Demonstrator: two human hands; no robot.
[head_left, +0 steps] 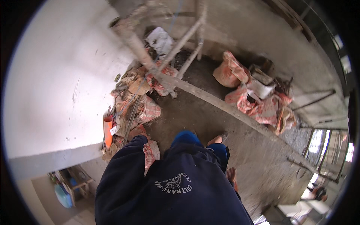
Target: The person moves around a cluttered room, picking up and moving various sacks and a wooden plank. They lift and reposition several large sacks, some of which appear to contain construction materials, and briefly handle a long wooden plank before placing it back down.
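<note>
My left arm, in a dark navy sweater, reaches to the pile along the left wall. My left hand (137, 131) is at the red-and-white woven sacks (150, 109) there; its fingers are too unclear to tell whether they grip. Low at my right side hangs my right hand (231, 174), fingers apart and holding nothing visible. Beside the left hand stands an orange pipe-like tube (108, 132), and thin rods (132, 117) lean over the sacks. Below me show blue shorts (186, 138) and one sandalled foot (218, 139).
A long mud-caked beam (215, 102) slants across the view ahead, joined to a frame of poles (187, 37). More stuffed sacks (264, 108) are heaped at the far right wall. A white wall (63, 82) borders the left. A blue round object (63, 195) is at lower left.
</note>
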